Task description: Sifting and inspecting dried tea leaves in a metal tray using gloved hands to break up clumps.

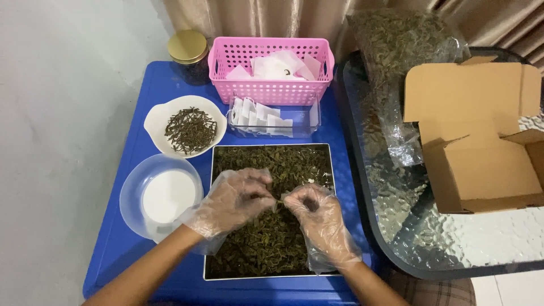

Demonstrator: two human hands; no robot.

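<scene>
- Our left hand (232, 201) and right hand (317, 218), gloved, pinch together on dried leaves (266, 243) above the steel tray (211, 226)
- Risk, we judge: loose leaves spilling onto the blue bench (136, 238); slippery gloves would cause it

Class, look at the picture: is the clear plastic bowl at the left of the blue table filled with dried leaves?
No: the clear plastic bowl holds no leaves, while the dried leaves fill the square tray under both gloved hands.

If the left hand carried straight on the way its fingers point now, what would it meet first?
The left hand, in a clear plastic glove, points rightward across the tray of dried green leaves. First in its line are the right hand's fingertips, apparently almost touching over a small leaf piece. Their relative height is unclear.
</scene>
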